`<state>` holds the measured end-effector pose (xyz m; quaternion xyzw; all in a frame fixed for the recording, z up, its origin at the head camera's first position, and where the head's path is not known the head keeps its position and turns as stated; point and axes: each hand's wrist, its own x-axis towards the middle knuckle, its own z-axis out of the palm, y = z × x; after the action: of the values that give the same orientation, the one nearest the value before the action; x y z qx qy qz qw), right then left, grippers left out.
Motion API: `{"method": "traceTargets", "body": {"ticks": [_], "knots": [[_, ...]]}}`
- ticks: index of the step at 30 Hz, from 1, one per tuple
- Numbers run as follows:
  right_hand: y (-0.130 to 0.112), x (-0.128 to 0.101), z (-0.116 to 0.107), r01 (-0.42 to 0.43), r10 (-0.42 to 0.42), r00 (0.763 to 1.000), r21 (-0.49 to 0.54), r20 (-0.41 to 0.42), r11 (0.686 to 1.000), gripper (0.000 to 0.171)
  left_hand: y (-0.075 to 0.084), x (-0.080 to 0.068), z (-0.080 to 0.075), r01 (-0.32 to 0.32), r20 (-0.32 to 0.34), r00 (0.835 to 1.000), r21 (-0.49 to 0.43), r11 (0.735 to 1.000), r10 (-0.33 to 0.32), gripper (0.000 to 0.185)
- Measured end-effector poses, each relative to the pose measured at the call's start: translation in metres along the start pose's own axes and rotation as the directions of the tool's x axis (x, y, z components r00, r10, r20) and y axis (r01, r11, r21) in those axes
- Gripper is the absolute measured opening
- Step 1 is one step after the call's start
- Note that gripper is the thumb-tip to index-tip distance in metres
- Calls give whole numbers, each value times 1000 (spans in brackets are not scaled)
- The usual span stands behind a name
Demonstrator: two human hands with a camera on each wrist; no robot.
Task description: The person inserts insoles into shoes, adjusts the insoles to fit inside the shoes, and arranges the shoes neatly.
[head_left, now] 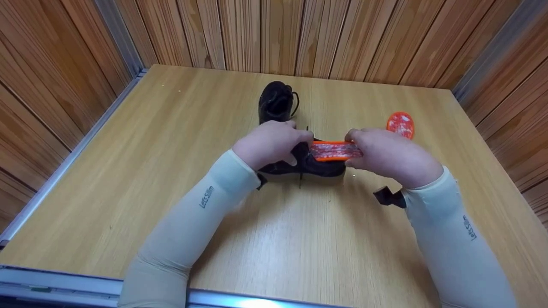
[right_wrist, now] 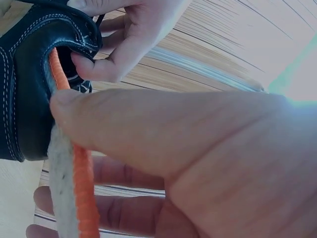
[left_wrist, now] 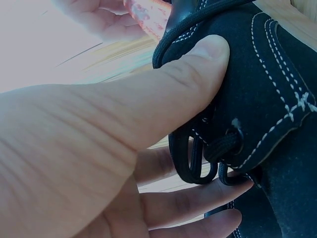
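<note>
My left hand (head_left: pixel 269 143) grips the nearer black shoe (head_left: pixel 319 167) at its laced opening, thumb (left_wrist: pixel 188 84) pressed across the upper and fingers curled under the laces (left_wrist: pixel 198 158), so the mouth stays spread and the shoe does not slide on the bench (head_left: pixel 171 141). The shoe lies on its side near the middle of the bench, a little toward the far edge, with its opening turned to my right hand.

My right hand (head_left: pixel 389 154) pinches the orange insole (head_left: pixel 336 150) by its free end, thumb (right_wrist: pixel 148 129) on top and fingers below. I hold it level and in line with the shoe, because its leading end already sits inside the opening; the right wrist view shows the orange edge (right_wrist: pixel 62 74) passing under the collar. Holding it by the tail gives me, I judge, the push and steer needed to run it along the sole without buckling.

The second black shoe (head_left: pixel 276 102) stands just behind, nearer the far edge, out of my hands' way. A second orange insole (head_left: pixel 400 124) lies apart toward the right edge, flat on the bench. Both my grips are clenched on what they hold; neither is released.
</note>
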<state>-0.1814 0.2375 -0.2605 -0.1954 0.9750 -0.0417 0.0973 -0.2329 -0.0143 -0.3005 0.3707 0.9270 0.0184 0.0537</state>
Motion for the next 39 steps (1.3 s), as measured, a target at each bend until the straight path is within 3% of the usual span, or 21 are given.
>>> {"method": "traceTargets", "body": {"ticks": [6,23,39], "knots": [[2,-2,-3,8,-8,1000,-22,-7,1000,54,0,0,-1,-3,-6,1000,-1,1000,3,58],[-1,-3,-3,31,-30,999,5,-44,1000,31,0,-1,0,-7,1,1000,10,1000,7,57],[-5,-1,0,28,-28,998,4,-55,1000,33,0,-1,-1,-8,-5,1000,0,1000,8,58]]}}
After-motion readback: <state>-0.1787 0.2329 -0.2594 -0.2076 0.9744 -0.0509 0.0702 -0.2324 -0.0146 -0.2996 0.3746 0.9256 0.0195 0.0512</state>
